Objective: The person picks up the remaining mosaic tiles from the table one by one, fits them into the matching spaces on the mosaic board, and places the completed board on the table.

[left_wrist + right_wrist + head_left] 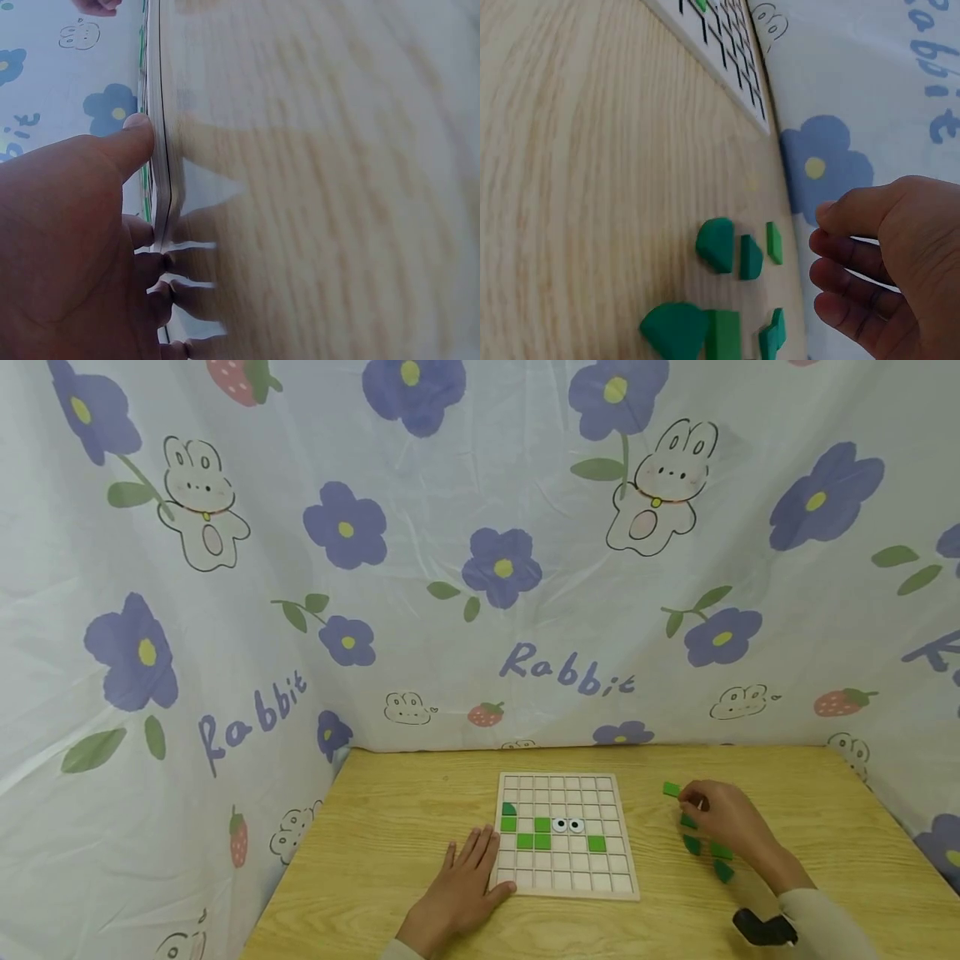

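A pale wooden grid board [555, 883] lies on the table, with several light green square tiles [533, 841], one dark green rounded tile [509, 809] and two round eye tiles [567, 825] in its cells. My left hand [459, 887] rests flat, fingers extended, against the board's left edge; the left wrist view shows its thumb [135, 139] at the edge. Right of the board, my right hand [723, 814] hovers over loose tiles, fingers loosely bent and nothing visible between them. Closest to its fingertips is a light green square tile [774, 242]. Dark green rounded tiles [716, 245] lie nearby.
The wooden table [390, 810] backs onto a white curtain [450, 693] printed with rabbits and purple flowers. Another light green tile [723, 335] lies among the loose pieces. A black strap-like object [761, 928] is by the right sleeve [821, 922].
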`<action>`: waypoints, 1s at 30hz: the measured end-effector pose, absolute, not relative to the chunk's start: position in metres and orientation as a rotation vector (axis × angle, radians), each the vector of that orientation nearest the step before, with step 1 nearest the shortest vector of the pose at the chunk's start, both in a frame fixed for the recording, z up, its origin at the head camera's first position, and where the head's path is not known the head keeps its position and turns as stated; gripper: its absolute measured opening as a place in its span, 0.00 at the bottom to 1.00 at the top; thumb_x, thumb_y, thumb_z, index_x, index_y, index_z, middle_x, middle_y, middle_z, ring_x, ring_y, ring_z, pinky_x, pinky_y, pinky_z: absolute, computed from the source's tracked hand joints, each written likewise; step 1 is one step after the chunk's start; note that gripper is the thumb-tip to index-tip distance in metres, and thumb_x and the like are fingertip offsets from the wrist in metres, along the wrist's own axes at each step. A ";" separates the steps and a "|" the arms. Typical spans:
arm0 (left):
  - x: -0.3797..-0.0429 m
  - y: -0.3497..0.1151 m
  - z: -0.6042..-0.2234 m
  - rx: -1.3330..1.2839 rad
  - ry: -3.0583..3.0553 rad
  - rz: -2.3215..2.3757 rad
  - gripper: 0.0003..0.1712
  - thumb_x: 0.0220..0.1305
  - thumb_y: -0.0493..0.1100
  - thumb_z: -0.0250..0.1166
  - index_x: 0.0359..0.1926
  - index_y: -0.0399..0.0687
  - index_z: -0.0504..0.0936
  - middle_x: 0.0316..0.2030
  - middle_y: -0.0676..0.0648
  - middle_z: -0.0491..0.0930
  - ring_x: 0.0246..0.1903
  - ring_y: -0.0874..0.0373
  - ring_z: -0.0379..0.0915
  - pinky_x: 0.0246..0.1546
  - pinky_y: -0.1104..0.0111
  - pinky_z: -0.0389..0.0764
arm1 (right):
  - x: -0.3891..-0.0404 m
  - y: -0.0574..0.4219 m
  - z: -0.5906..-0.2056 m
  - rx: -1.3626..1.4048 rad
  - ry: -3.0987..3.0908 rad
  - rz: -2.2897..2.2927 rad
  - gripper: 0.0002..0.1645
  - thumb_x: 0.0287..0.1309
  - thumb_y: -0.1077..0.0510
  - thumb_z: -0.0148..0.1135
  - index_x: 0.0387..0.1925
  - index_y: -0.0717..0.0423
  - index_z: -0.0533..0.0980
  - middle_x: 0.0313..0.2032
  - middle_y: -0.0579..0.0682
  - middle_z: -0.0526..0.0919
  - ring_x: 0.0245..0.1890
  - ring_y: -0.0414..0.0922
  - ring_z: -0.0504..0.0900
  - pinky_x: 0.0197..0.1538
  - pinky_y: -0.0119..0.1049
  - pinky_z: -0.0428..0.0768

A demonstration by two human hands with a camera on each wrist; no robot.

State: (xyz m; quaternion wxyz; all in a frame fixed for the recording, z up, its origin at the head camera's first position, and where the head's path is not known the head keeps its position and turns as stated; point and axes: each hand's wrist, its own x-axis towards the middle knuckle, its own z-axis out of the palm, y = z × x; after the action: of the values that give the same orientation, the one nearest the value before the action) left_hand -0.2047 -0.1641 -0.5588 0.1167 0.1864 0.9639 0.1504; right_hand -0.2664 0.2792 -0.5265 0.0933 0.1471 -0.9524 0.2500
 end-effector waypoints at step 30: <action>-0.203 -0.163 -0.556 0.555 2.826 0.427 0.51 0.80 0.70 0.51 0.86 0.44 0.50 0.87 0.42 0.44 0.86 0.42 0.40 0.81 0.34 0.48 | -0.268 0.288 -0.556 0.348 -2.976 0.768 0.10 0.68 0.61 0.69 0.47 0.63 0.83 0.41 0.53 0.82 0.39 0.48 0.83 0.41 0.49 0.85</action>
State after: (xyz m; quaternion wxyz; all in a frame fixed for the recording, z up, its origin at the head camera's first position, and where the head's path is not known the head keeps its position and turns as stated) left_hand -0.2027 -0.1633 -0.5560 0.1151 0.1893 0.9642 0.1457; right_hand -0.2677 0.2882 -0.5560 0.0244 0.1126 -0.9618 0.2484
